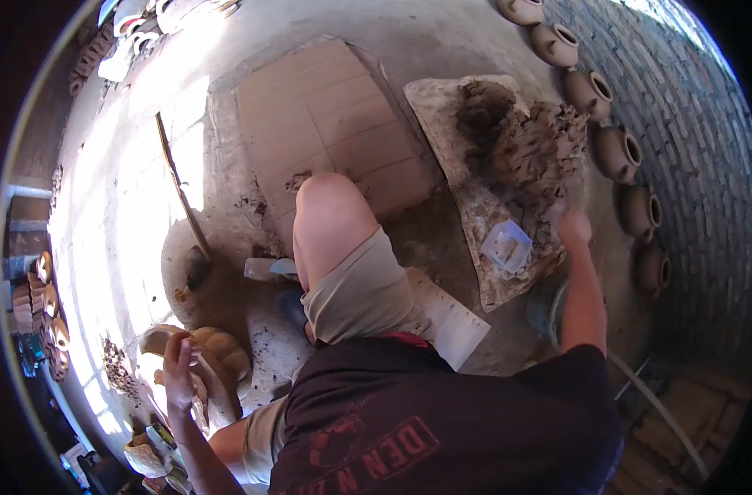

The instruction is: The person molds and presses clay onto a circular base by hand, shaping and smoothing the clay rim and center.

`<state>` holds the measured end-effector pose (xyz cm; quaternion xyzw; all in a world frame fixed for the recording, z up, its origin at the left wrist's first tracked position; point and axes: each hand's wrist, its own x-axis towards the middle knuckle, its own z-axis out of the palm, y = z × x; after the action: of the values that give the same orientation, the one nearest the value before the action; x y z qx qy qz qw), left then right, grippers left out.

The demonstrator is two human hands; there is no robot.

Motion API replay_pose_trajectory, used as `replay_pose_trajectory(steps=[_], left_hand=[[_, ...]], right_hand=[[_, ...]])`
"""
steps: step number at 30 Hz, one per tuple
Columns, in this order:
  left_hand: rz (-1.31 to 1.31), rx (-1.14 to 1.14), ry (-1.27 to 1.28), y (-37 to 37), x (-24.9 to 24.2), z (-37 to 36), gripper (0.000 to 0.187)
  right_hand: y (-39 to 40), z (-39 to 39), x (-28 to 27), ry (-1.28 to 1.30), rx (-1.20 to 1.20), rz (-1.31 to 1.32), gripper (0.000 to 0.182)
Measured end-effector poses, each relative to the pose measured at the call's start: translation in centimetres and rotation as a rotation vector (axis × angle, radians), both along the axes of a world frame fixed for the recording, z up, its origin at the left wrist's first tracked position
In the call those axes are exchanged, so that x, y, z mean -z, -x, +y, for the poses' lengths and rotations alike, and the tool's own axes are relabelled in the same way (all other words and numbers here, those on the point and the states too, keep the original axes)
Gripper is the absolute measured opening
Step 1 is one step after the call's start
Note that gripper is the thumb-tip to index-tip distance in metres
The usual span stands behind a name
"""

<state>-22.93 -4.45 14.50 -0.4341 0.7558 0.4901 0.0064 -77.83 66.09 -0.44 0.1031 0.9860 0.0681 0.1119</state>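
At the lower left, my left hand [178,371] is at the rim of a rounded brown clay pot [226,356], its fingers bent around the edge. My right hand [575,228] reaches out to the right and is closed at the near edge of a heap of wet clay [541,148], its fingertips hidden. The heap lies on a clay-smeared sheet [433,103]. Just left of that hand, a clear plastic tub [506,246] rests on the same sheet.
A flat brown board [326,107] lies ahead of my raised knee. Several round clay pots [617,154] line the brick wall [681,124]. A thin stick [178,181] lies at the left; a bucket [549,313] stands below my right forearm. A pale board [450,318] is beside my thigh.
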Motion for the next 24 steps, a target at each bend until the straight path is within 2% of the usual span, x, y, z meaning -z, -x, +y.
replay_pose_trajectory(steps=[1, 4, 7, 8, 11, 14, 15, 18, 19, 20, 21, 23, 24], left_hand=[[-0.031, 0.045, -0.001, 0.7, 0.2, 0.6, 0.039], [-0.149, 0.289, 0.134, 2.6, -1.9, 3.3, 0.039], [-0.122, 0.233, 0.147, 0.2, -1.9, 3.7, 0.04], [-0.124, 0.106, 0.135, -1.2, -1.4, 4.0, 0.037], [-0.145, -0.037, 0.08, -4.8, -1.2, 4.7, 0.036], [-0.134, -0.058, 0.131, -5.9, -1.1, 6.3, 0.038], [-0.162, -0.082, 0.138, -5.6, -1.0, 6.8, 0.039], [-0.118, -0.141, 0.025, -5.3, 0.4, 7.6, 0.043], [-0.119, -0.165, -0.022, -5.4, 0.8, 7.7, 0.044], [-0.109, -0.141, 0.002, -5.2, 1.3, 7.8, 0.045], [-0.103, -0.113, 0.023, -4.7, 1.3, 8.1, 0.046], [-0.118, -0.13, 0.039, -5.0, 1.2, 8.5, 0.049], [-0.118, -0.133, 0.042, -5.5, 1.6, 8.6, 0.05]], right_hand=[[0.6, -4.2, -1.9, 0.119, 0.042, 0.037, 0.056], [5.0, -8.4, -0.6, 0.054, 0.133, 0.123, 0.067], [6.3, -13.1, -1.7, 0.029, 0.41, 0.119, 0.071], [6.8, -13.6, -1.4, 0.018, 0.39, 0.097, 0.069], [8.5, -12.4, -0.5, -0.002, 0.296, 0.033, 0.066], [9.4, -11.3, 0.3, -0.048, 0.214, -0.009, 0.064], [10.8, -9.1, 2.9, -0.072, 0.134, -0.002, 0.062], [10.4, -9.5, 2.5, -0.023, 0.2, 0.063, 0.049], [11.1, -6.4, 5.2, -0.073, -0.132, 0.089, 0.049], [12.7, -4.0, 7.6, 0.017, -0.07, 0.149, 0.045], [13.9, -3.4, 8.2, 0.015, 0.02, 0.044, 0.045], [15.1, -2.3, 8.1, -0.167, -0.279, -0.194, 0.053], [13.0, -3.2, 6.0, -0.182, -0.318, -0.239, 0.058]])
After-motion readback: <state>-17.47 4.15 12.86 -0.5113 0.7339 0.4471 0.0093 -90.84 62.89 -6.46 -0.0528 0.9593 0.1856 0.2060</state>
